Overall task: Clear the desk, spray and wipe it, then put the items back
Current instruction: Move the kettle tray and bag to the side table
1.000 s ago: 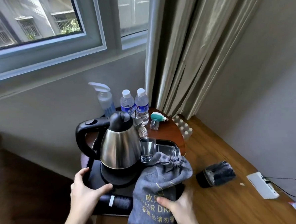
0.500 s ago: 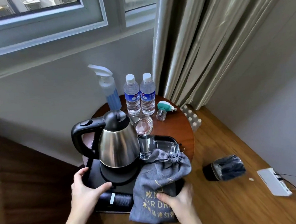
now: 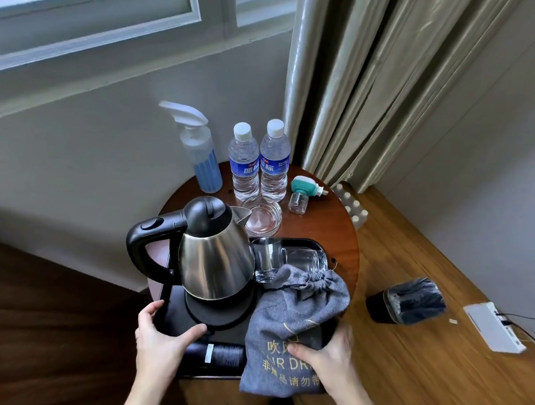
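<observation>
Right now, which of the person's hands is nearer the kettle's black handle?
Left. The left hand grips the black tray's near-left edge, just below the kettle handle. The right hand holds the grey drawstring bag, farther right.

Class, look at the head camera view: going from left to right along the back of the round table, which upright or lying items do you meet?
spray bottle → left water bottle → right water bottle → green plug-in vaporizer

Black tray point(image 3: 306, 243); grey bag point(image 3: 298, 313), gold lettering.
</observation>
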{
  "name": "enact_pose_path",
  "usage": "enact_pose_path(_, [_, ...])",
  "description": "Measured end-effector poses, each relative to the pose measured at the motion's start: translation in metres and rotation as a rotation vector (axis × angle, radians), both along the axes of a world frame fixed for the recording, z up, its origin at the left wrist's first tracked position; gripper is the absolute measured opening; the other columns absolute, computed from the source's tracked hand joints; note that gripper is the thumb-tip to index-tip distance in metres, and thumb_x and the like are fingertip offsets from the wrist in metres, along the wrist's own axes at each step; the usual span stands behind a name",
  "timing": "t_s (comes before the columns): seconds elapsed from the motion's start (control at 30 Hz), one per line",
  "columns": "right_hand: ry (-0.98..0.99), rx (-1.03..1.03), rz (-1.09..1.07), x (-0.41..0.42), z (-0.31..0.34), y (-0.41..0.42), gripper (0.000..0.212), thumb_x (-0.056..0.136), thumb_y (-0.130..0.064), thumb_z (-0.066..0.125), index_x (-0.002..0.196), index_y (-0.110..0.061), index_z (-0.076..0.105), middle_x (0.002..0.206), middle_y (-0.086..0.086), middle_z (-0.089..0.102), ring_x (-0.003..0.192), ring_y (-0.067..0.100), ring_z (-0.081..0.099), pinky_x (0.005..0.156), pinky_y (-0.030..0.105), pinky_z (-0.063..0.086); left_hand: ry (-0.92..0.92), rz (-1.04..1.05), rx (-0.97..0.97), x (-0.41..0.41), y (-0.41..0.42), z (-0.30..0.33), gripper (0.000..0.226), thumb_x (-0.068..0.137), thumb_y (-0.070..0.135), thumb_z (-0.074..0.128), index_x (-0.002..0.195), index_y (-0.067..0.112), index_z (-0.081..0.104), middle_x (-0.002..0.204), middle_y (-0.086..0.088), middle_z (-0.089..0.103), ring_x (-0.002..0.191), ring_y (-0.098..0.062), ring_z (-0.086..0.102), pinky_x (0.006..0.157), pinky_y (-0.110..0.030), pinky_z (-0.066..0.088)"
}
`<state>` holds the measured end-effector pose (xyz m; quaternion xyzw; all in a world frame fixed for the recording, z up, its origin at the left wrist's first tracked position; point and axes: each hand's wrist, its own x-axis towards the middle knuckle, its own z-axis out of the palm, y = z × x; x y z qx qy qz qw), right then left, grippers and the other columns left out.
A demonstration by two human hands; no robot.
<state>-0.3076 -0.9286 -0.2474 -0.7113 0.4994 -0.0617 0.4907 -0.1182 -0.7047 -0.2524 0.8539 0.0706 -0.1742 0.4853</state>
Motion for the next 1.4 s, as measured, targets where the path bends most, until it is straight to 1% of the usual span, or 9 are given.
enact_pose_path(0.13, [0.02, -0.014, 0.008, 0.0, -0.002, 0.0, 0.111, 0.039, -0.024, 0.104, 0.13, 0.008, 0.049, 0.117, 0.015, 0.048, 0.126, 0.037, 0.043, 0.109, 0.042, 0.033, 0.01, 0.001, 0.009, 0.004, -0.002, -0.003, 0.096, 0.032, 0.046, 0.088, 0.116, 0.043, 0.041, 0.132, -0.003, 0.05, 0.126, -0.023, 0.046, 0.102, -0.041, 0.041])
enact_pose_path(0.27, [0.044, 0.001, 0.018, 0.002, 0.001, 0.001, 0.127, 0.031, -0.048, 0.099, 0.135, 0.002, 0.046, 0.116, 0.005, 0.04, 0.131, 0.034, 0.039, 0.11, 0.039, 0.03, -0.01, -0.038, 0.054, 0.006, -0.003, -0.004, 0.102, 0.037, 0.039, 0.096, 0.124, 0.034, 0.042, 0.133, -0.004, 0.049, 0.128, -0.025, 0.041, 0.104, -0.044, 0.039])
enact_pose_path(0.37, [0.07, 0.017, 0.021, 0.002, 0.001, -0.001, 0.118, 0.042, -0.035, 0.102, 0.138, 0.001, 0.043, 0.117, 0.004, 0.037, 0.133, 0.034, 0.036, 0.112, 0.039, 0.028, -0.04, -0.08, 0.112, 0.007, -0.003, -0.006, 0.1, 0.047, 0.026, 0.099, 0.129, 0.023, 0.043, 0.134, -0.006, 0.049, 0.129, -0.025, 0.036, 0.105, -0.045, 0.036])
enact_pose_path(0.57, [0.151, 0.046, 0.066, 0.002, 0.009, -0.001, 0.119, 0.049, -0.04, 0.099, 0.143, 0.0, 0.039, 0.133, 0.014, 0.042, 0.137, 0.033, 0.032, 0.113, 0.035, 0.025, -0.089, -0.123, 0.239, 0.001, -0.007, -0.001, 0.106, 0.048, 0.033, 0.097, 0.136, 0.017, 0.041, 0.138, -0.01, 0.049, 0.131, -0.031, 0.035, 0.107, -0.047, 0.035])
enact_pose_path(0.7, [0.218, 0.062, 0.073, 0.005, 0.022, 0.003, 0.127, 0.052, -0.053, 0.095, 0.151, -0.005, 0.03, 0.139, 0.014, 0.038, 0.14, 0.032, 0.028, 0.116, 0.037, 0.023, -0.096, -0.178, 0.258, 0.0, -0.007, 0.011, 0.114, 0.048, 0.039, 0.096, 0.143, 0.019, 0.037, 0.145, -0.006, 0.046, 0.135, -0.03, 0.031, 0.11, -0.047, 0.034])
enact_pose_path(0.97, [0.322, -0.019, 0.082, 0.015, 0.066, 0.019, 0.131, 0.057, -0.069, 0.083, 0.151, 0.0, 0.024, 0.152, 0.014, 0.029, 0.143, 0.033, 0.022, 0.121, 0.039, 0.018, -0.091, -0.269, 0.203, 0.001, 0.006, 0.054, 0.108, 0.049, 0.039, 0.095, 0.141, 0.015, 0.044, 0.139, -0.007, 0.052, 0.135, -0.028, 0.039, 0.109, -0.047, 0.038])
enact_pose_path(1.1, [0.309, -0.107, 0.036, 0.024, 0.099, 0.028, 0.129, 0.062, -0.066, 0.083, 0.153, 0.003, 0.022, 0.155, 0.015, 0.027, 0.143, 0.033, 0.022, 0.119, 0.039, 0.017, -0.117, -0.288, 0.169, 0.001, 0.007, 0.084, 0.105, 0.05, 0.036, 0.095, 0.14, 0.015, 0.045, 0.137, -0.008, 0.052, 0.132, -0.028, 0.039, 0.108, -0.043, 0.037])
enact_pose_path(1.23, [0.257, -0.272, -0.004, 0.037, 0.137, 0.04, 0.122, 0.063, -0.062, 0.085, 0.149, 0.006, 0.032, 0.152, 0.02, 0.036, 0.14, 0.036, 0.03, 0.117, 0.04, 0.021, -0.14, -0.35, 0.11, 0.01, 0.011, 0.12, 0.104, 0.051, 0.035, 0.095, 0.14, 0.013, 0.046, 0.137, -0.009, 0.052, 0.131, -0.027, 0.041, 0.108, -0.041, 0.037])
enact_pose_path(1.4, [0.203, -0.257, 0.126, 0.065, 0.184, 0.068, 0.114, 0.074, -0.068, 0.073, 0.154, -0.004, 0.023, 0.158, 0.011, 0.027, 0.148, 0.026, 0.018, 0.12, 0.036, 0.017, -0.156, -0.496, 0.11, 0.028, 0.026, 0.164, 0.099, 0.057, 0.039, 0.091, 0.141, 0.018, 0.044, 0.14, -0.004, 0.049, 0.131, -0.022, 0.038, 0.106, -0.036, 0.035])
